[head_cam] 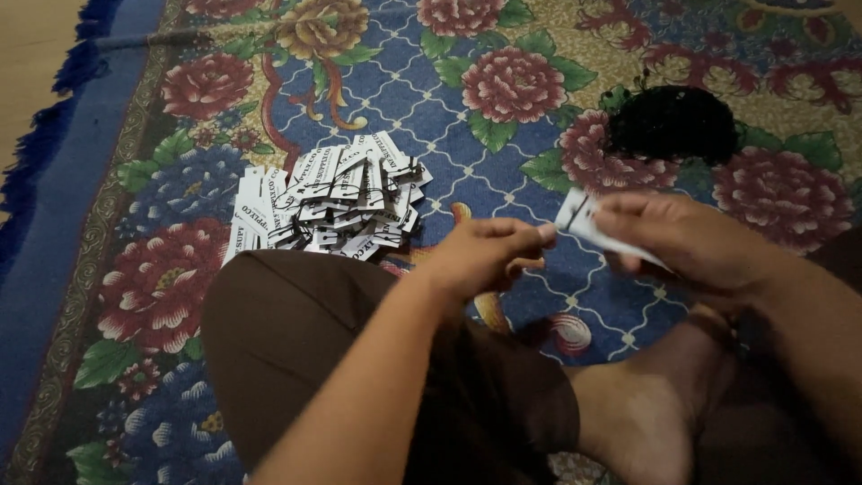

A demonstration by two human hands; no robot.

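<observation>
Centre-right of frame: small white card tag with black print (588, 224) gripped in right hand (691, 242), held level for access. Left hand (489, 256) pinched at tag's end. Finished-looking white tag pile (328, 202) upper left on floral rug (539, 135); black thread bundle (673, 121) upper right, near.

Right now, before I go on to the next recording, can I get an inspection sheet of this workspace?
Surface: floral carpet, blue ground with red flowers; bare floor at top left.
Job's things: white card tag held in the right hand; left hand pinching at its end, fingers touching it.
Clutter: pile of white printed tags left of the hands; dark heap of thin strings beyond the right hand.
Fingers: both hands closed in a pinch.
Cables: nothing seen.
Surroundings: person seated cross-legged, brown-clad knee, bare foot.
</observation>
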